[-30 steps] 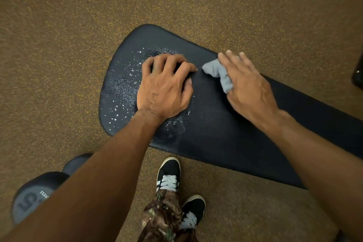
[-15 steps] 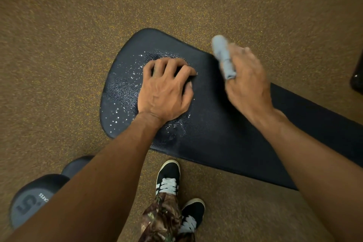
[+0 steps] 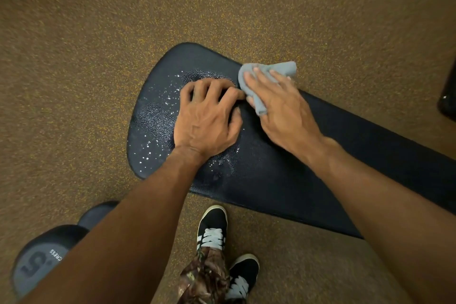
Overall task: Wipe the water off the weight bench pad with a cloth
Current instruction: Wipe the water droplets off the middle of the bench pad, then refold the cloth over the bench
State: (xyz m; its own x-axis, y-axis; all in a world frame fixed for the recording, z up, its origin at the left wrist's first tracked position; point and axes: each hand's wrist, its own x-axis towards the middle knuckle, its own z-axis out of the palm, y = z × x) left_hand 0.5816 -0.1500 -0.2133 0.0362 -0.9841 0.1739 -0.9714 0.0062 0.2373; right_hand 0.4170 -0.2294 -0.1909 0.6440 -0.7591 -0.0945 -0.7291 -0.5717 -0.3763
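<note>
Obs.: the worktop [image 3: 283,175], the dark textured pad of the weight bench, runs from its wide rounded end at centre out toward the right edge of view. Water droplets [image 3: 150,148] speckle the wide end, mostly left of my left hand [image 3: 207,121], with a few near the wrist. Left hand sits on the wet patch and holds nothing; its fingers [image 3: 197,89] are spread and arched, tips down on the pad. My right hand [image 3: 283,108] lies over the grey cloth [image 3: 286,68] at the pad's far edge, just beside the left forefinger. The fingers are slightly fanned and press the cloth down. A tail of cloth runs between forefinger and thumb and is pinched there. One bunched end sticks out past the fingertips, over the speckled brown floor [image 3: 222,7]. A dumbbell [image 3: 42,261] marked 5 lies lower left, and my black shoes [image 3: 212,224] stand below the pad.
</note>
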